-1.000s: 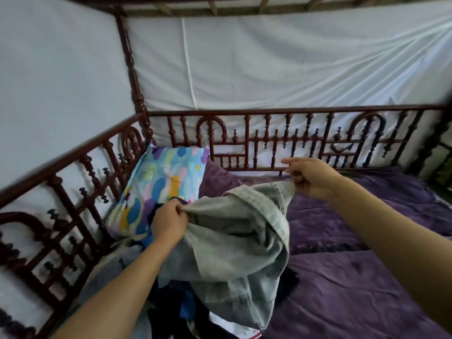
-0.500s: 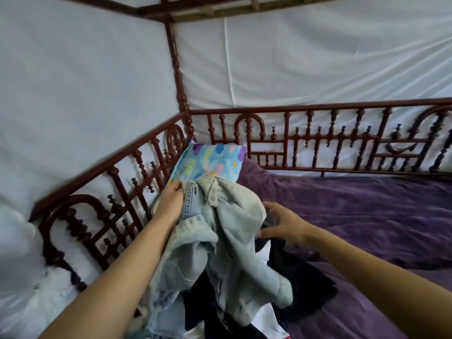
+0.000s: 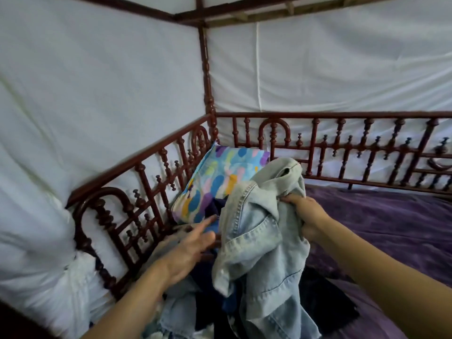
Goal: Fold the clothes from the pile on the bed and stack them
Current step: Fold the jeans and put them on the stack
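A pale blue denim garment (image 3: 256,231) hangs bunched above the clothes pile (image 3: 210,302) at the bed's near left. My right hand (image 3: 305,216) grips a fold of it near its upper right, fingers curled into the cloth. To the garment's left, my left hand (image 3: 190,248) holds nothing, its fingers stretched out over the pile and pointing toward the pillow. Dark navy and other denim pieces lie in the pile below, partly hidden by the garment.
A colourful patterned pillow (image 3: 220,182) leans in the bed's far left corner. Dark red carved wooden rails (image 3: 342,148) run along the left and far sides, with white cloth behind them. A purple bedspread (image 3: 391,228) covers the bed to the right.
My left hand has let go of the denim garment and now reaches out flat to its left. My right hand moved up and now grips the garment.
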`<state>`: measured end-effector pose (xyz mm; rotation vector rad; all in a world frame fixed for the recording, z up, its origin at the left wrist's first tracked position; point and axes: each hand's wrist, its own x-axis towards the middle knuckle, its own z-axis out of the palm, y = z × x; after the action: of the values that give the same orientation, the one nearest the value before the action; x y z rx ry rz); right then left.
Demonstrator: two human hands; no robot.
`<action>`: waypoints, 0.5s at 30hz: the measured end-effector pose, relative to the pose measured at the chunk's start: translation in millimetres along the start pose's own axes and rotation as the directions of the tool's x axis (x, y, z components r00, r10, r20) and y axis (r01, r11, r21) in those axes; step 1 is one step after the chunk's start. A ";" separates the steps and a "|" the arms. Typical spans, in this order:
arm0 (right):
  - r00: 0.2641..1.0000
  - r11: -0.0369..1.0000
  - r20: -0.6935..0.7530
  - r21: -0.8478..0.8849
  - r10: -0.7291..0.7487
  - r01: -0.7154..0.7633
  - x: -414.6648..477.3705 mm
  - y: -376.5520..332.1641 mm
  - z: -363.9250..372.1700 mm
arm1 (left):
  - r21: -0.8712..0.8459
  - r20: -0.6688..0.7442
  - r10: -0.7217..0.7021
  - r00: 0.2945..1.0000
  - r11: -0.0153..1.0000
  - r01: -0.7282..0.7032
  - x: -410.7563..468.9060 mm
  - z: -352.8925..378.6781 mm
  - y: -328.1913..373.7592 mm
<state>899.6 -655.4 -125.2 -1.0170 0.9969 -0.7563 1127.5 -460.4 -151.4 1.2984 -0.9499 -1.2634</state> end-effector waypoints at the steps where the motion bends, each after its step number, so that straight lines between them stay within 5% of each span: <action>1: 0.998 0.998 -0.029 0.033 0.053 -0.052 3.6 -6.2 -5.9 | 0.162 0.056 0.028 0.998 0.986 -0.036 -6.1 8.9 -13.0; 4: 0.983 0.983 -0.082 0.093 0.165 -0.158 12.0 -16.6 -19.5 | 0.490 0.035 0.103 0.994 0.865 -0.107 -0.7 45.4 -45.6; 9: 0.981 0.985 -0.090 -0.002 0.169 -0.170 13.6 -6.9 -57.3 | 0.441 -0.453 0.332 0.827 0.890 -0.116 32.5 52.5 -3.5; 12: 0.950 0.902 -0.301 -0.428 -0.084 -0.056 16.1 17.0 -87.4 | 0.683 -0.297 0.480 0.826 0.711 -0.168 47.8 43.5 58.4; 15: 0.972 0.750 -0.101 -0.654 -0.214 0.097 6.0 36.0 -90.5 | 0.804 -0.162 0.419 0.894 0.581 -0.126 67.9 68.7 86.0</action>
<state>820.3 -677.5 -177.6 -1.6779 1.3834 -0.6475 1079.0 -549.2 -70.9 1.8580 -1.4584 -0.2980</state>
